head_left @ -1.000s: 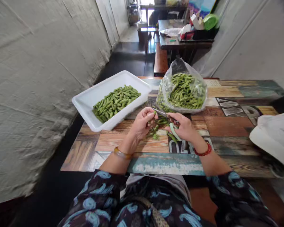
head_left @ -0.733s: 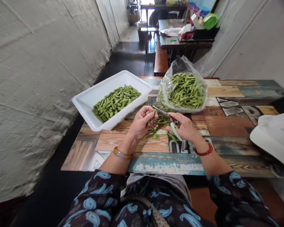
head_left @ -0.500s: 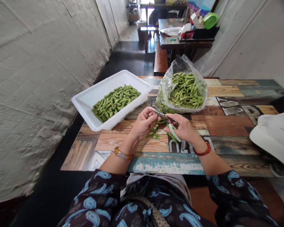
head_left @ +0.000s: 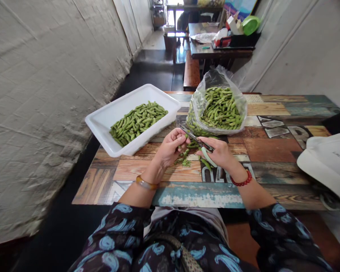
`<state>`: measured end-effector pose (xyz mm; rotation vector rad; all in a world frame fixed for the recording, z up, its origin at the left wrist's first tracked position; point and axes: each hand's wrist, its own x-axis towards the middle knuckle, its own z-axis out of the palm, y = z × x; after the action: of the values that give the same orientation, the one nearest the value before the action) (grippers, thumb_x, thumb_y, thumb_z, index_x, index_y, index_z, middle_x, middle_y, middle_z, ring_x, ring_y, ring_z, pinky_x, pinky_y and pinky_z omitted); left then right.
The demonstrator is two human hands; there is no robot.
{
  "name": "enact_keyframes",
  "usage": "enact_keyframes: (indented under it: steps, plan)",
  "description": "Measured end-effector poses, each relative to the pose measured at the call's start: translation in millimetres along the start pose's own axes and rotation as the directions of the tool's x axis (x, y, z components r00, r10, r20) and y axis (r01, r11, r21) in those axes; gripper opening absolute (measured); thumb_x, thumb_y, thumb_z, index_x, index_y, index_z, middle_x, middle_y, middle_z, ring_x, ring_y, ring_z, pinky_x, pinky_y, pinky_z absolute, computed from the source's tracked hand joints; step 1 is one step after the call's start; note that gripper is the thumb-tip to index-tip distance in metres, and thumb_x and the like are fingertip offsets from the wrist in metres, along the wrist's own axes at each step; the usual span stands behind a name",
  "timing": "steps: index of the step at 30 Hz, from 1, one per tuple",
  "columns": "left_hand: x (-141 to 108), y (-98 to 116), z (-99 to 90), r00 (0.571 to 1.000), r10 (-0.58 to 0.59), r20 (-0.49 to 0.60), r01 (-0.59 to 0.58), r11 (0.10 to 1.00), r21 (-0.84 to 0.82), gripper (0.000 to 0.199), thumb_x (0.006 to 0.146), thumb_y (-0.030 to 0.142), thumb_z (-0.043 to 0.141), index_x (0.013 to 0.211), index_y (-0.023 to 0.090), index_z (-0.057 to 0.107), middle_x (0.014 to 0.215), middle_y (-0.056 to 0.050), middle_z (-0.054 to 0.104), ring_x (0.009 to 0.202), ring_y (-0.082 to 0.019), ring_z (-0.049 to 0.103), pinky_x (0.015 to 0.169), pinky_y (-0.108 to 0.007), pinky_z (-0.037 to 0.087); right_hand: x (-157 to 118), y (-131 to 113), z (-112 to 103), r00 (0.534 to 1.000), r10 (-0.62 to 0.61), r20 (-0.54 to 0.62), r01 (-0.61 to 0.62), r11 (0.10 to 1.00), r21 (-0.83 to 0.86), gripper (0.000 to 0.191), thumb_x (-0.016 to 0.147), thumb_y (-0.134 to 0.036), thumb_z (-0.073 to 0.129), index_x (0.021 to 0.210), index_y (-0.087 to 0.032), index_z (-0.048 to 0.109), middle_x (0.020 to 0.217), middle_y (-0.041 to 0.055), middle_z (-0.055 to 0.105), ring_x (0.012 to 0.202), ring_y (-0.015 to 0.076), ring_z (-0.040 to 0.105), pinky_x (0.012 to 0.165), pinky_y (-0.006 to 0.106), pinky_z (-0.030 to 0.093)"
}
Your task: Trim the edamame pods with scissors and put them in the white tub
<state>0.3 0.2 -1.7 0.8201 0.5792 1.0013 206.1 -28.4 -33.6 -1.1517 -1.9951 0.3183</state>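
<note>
My left hand [head_left: 171,146] is closed in a pinch on a green edamame pod [head_left: 186,136], mostly hidden by the fingers. Scissors [head_left: 208,156] with pale mint handles are gripped in my right hand [head_left: 221,154], their blades reaching left to the left fingertips. Under the hands lie loose pods [head_left: 206,164] and a small heap of green trimmings [head_left: 184,161]. Just beyond is a clear plastic bag [head_left: 197,109] full of pods. To the left, a white plastic tub [head_left: 100,126] holds a pile of edamame pods [head_left: 138,121].
The patchwork wood-print table [head_left: 274,147] carries all this. A white cap [head_left: 325,160] lies at its right edge, near a dark object. A rough white wall [head_left: 45,94] runs along the left. Farther off are a bench [head_left: 192,71] and another table [head_left: 201,51] with a dark tray.
The left fingers have shifted slightly, and a bit of green pod now shows at their tips. The right hand and scissors stay nearly in place. The whole view has drifted a little.
</note>
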Motion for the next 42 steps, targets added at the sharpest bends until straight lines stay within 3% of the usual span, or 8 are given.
enact_keyframes:
  steps: [7, 11, 16, 19, 22, 26, 33, 42]
  plan:
    - [1.7, 9.0, -8.2, 0.989, -0.140, -0.035, 0.134, 0.979, -0.151, 0.029, 0.075, 0.036, 0.073, 0.076, 0.015, 0.054, 0.068, 0.003, 0.048, 0.050, -0.004, 0.040, 0.040, -0.014, 0.025, 1.5, 9.0, -4.2, 0.985, 0.149, -0.083, -0.146, 0.988, 0.041, 0.044, 0.081, -0.043, 0.071, 0.116, -0.018, 0.071, 0.114, 0.0101, 0.074, 0.101, 0.0255, 0.072, 0.093, 0.037, 0.058]
    - [3.5, 3.6, -9.0, 0.993, -0.094, -0.071, 0.109, 0.967, 0.232, 0.030, 0.075, 0.036, 0.074, 0.070, 0.015, 0.053, 0.060, 0.004, 0.045, 0.047, -0.004, 0.036, 0.041, -0.016, 0.022, 1.6, 8.8, -5.6, 0.990, 0.132, -0.057, -0.130, 0.991, 0.030, 0.046, 0.080, -0.044, 0.071, 0.118, -0.017, 0.070, 0.114, 0.0103, 0.074, 0.100, 0.0258, 0.072, 0.092, 0.037, 0.058]
    - [5.0, -4.4, -12.3, 0.993, 0.082, 0.087, -0.117, 0.511, 0.852, 0.010, 0.075, 0.024, 0.067, 0.074, 0.015, 0.067, 0.064, 0.000, 0.058, 0.059, -0.011, 0.045, 0.055, -0.023, 0.032, 2.6, 4.3, -5.4, 0.993, 0.116, -0.033, -0.115, 0.993, 0.022, 0.045, 0.079, -0.043, 0.073, 0.118, -0.019, 0.070, 0.112, 0.0088, 0.075, 0.099, 0.0251, 0.072, 0.092, 0.037, 0.058]
    - [5.3, -9.1, -16.1, 0.987, 0.121, 0.108, -0.133, 0.223, 0.966, 0.010, 0.069, 0.022, 0.072, 0.065, 0.017, 0.065, 0.060, -0.001, 0.056, 0.057, -0.013, 0.042, 0.055, -0.026, 0.026, 3.0, 3.8, -5.0, 0.992, 0.115, -0.041, -0.114, 0.993, 0.028, 0.044, 0.079, -0.043, 0.073, 0.117, -0.020, 0.070, 0.112, 0.0086, 0.075, 0.100, 0.0256, 0.072, 0.093, 0.038, 0.058]
    - [5.0, -13.0, -17.5, 0.989, 0.114, 0.094, -0.107, 0.113, 0.988, 0.016, 0.067, 0.023, 0.076, 0.062, 0.019, 0.061, 0.059, -0.001, 0.053, 0.054, -0.013, 0.037, 0.053, -0.027, 0.021, 2.9, 4.5, -4.2, 0.993, 0.113, -0.033, -0.112, 0.993, 0.020, 0.045, 0.079, -0.043, 0.073, 0.118, -0.020, 0.069, 0.111, 0.0092, 0.075, 0.099, 0.0263, 0.071, 0.092, 0.039, 0.058]
    - [4.9, -12.4, -13.1, 0.988, 0.110, 0.111, -0.136, 0.253, 0.958, 0.017, 0.065, 0.016, 0.074, 0.061, 0.018, 0.058, 0.058, -0.001, 0.052, 0.056, -0.012, 0.038, 0.053, -0.026, 0.022, 2.4, 5.4, -3.9, 0.995, 0.097, -0.034, -0.097, 0.995, 0.017, 0.045, 0.080, -0.042, 0.072, 0.119, -0.021, 0.068, 0.109, 0.0091, 0.074, 0.097, 0.0255, 0.071, 0.090, 0.039, 0.058]
    - [3.1, 2.6, -7.7, 0.999, 0.042, -0.032, -0.027, 0.930, 0.366, 0.032, 0.077, 0.041, 0.073, 0.080, 0.016, 0.053, 0.064, 0.004, 0.051, 0.046, -0.004, 0.032, 0.046, -0.020, 0.022, 2.9, 0.0, -7.2, 0.997, 0.064, -0.040, -0.064, 0.998, -0.006, 0.047, 0.082, -0.045, 0.071, 0.122, -0.020, 0.065, 0.101, 0.0093, 0.073, 0.089, 0.0237, 0.069, 0.084, 0.038, 0.058]
    - [1.9, 2.2, -5.0, 0.998, 0.036, -0.056, -0.024, 0.979, 0.201, 0.034, 0.071, 0.036, 0.080, 0.080, 0.014, 0.056, 0.070, 0.000, 0.062, 0.046, -0.002, 0.039, 0.043, -0.016, 0.023, 3.1, 0.1, -7.0, 0.999, 0.014, 0.043, -0.014, 1.000, -0.003, 0.048, 0.082, -0.043, 0.071, 0.124, -0.021, 0.061, 0.095, 0.0069, 0.068, 0.080, 0.0206, 0.063, 0.076, 0.035, 0.056]
